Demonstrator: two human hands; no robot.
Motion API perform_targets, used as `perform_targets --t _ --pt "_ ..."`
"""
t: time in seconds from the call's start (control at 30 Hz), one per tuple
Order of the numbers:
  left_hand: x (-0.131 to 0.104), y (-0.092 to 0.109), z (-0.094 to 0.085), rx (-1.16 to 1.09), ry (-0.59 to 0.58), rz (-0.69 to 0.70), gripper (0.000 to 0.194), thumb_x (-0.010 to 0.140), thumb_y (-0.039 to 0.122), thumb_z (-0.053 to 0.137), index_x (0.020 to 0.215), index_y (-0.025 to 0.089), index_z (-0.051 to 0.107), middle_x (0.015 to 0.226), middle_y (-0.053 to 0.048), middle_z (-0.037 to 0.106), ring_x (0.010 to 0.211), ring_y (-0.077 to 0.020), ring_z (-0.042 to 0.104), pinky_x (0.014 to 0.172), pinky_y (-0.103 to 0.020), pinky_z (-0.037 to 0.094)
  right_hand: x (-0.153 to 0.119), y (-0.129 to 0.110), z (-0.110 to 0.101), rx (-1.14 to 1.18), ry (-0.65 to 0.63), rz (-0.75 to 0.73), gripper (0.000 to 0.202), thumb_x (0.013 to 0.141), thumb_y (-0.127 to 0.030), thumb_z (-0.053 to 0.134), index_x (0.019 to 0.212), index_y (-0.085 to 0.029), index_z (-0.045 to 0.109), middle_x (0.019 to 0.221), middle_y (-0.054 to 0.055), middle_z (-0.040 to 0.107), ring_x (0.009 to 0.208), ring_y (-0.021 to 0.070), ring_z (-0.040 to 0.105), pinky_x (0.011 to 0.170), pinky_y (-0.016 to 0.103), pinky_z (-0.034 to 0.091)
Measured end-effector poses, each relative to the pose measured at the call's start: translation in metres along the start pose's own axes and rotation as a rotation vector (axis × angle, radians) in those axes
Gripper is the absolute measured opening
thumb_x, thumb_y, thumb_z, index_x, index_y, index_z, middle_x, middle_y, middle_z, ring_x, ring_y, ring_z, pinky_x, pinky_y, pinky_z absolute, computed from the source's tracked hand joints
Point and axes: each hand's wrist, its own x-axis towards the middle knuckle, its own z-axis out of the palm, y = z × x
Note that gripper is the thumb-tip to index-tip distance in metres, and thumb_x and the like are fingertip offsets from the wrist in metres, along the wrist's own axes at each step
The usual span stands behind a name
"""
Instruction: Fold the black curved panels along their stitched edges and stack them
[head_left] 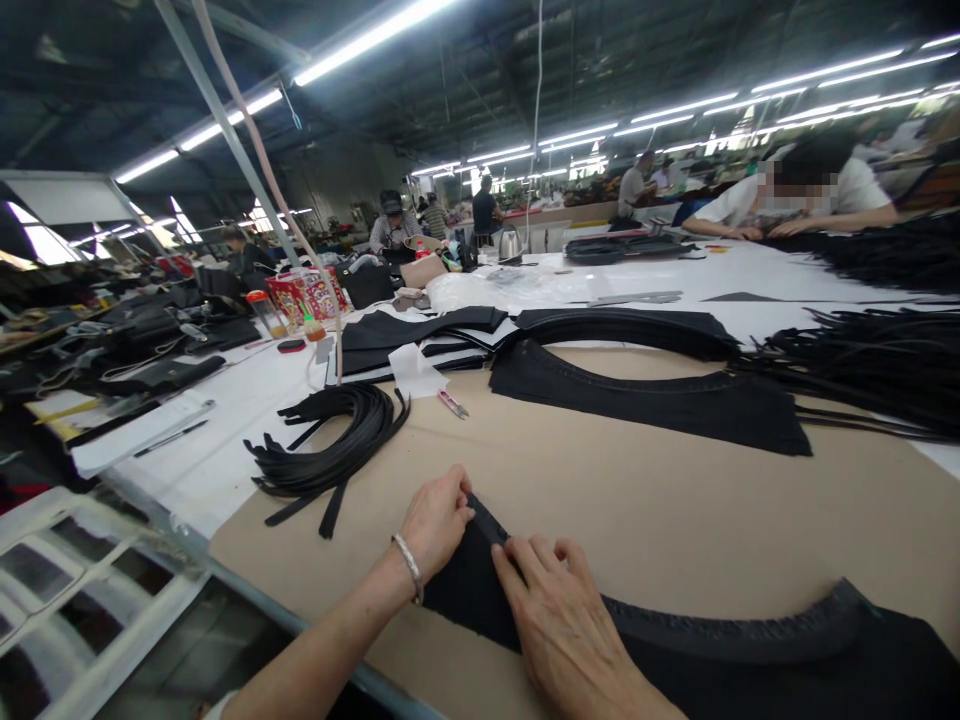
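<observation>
- Nearest the camera, the near black panel [750,665] lies on a tan sheet [637,490], its curved, ridged border facing away from the person; that probably keeps the whole curve open to both hands.
- Beyond the near black panel's left end, a bundle of black strips [379,420] lies curled with its ends fanned out, seemingly set aside to leave working room while staying within reach.
- Farther beyond that end sits a white paper slip [416,372], partly on the tan sheet.
- At the panel's left end, the left hand [435,525] has thumb and forefinger together, clamped on the border's tip, likely to hold that end steady.
- Past the same end, pink-handled snips [452,404] lie loose, perhaps for a short reach.
- Right of the left hand, the right hand [559,610] spreads its fingers slightly over the panel, fingertips at the border, apparently pressing it down; whether its thumb clamps anything, I cannot tell.
- Across from the panel's middle, a far curved panel [637,400] lies in front of stacked similar pieces.
- Beyond the panel's right end, a heap of thin black strips [877,370] trails onto the tan sheet.
</observation>
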Motion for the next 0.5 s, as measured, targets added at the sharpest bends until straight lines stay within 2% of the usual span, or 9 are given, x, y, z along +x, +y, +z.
perform_targets --t 0.23,0.33,0.4,0.47,0.5 --pt "0.001 -0.002 -0.001 0.014 0.040 -0.011 0.020 0.074 0.012 0.061 0.085 0.022 0.048 0.065 0.006 0.055 0.064 -0.0125 0.055 0.059 -0.023 0.035 -0.002 0.000 0.006 -0.009 0.018 -0.007 0.042 0.072 -0.001 0.050 0.111 -0.014 0.056 0.094 0.006 0.059 0.084 0.0207 0.049 0.081 0.039 0.030" --pt "-0.001 -0.002 0.000 0.009 0.087 0.004 0.024 0.074 0.014 0.063 0.090 0.022 0.047 0.072 0.005 0.056 0.068 -0.0136 0.055 0.062 -0.024 0.037 -0.002 0.000 0.006 -0.002 0.016 -0.009 0.041 0.073 -0.001 0.050 0.111 -0.015 0.056 0.095 0.006 0.059 0.085 0.0207 0.049 0.081 0.039 0.030" --pt "-0.005 -0.004 0.002 0.009 0.114 0.065 0.020 0.076 0.012 0.060 0.089 0.022 0.049 0.081 0.003 0.059 0.076 -0.0141 0.056 0.068 -0.025 0.039 -0.001 0.000 0.005 0.000 0.017 -0.011 0.040 0.073 -0.001 0.050 0.110 -0.015 0.056 0.092 0.005 0.059 0.084 0.0203 0.049 0.080 0.039 0.030" --pt "-0.010 -0.008 0.004 0.052 0.136 0.199 0.012 0.082 0.011 0.052 0.086 0.021 0.053 0.088 0.000 0.061 0.085 -0.0157 0.056 0.078 -0.028 0.039 -0.001 -0.001 0.004 -0.006 0.023 -0.012 0.039 0.072 -0.002 0.050 0.109 -0.014 0.056 0.090 0.005 0.059 0.082 0.0201 0.049 0.080 0.039 0.030" --pt "-0.013 -0.012 0.005 0.089 0.141 0.283 0.014 0.086 0.010 0.048 0.086 0.021 0.056 0.091 -0.001 0.063 0.090 -0.0169 0.055 0.081 -0.030 0.038 -0.001 -0.001 0.003 -0.010 0.026 -0.010 0.038 0.072 -0.002 0.051 0.108 -0.014 0.057 0.089 0.005 0.058 0.082 0.0201 0.049 0.080 0.039 0.030"
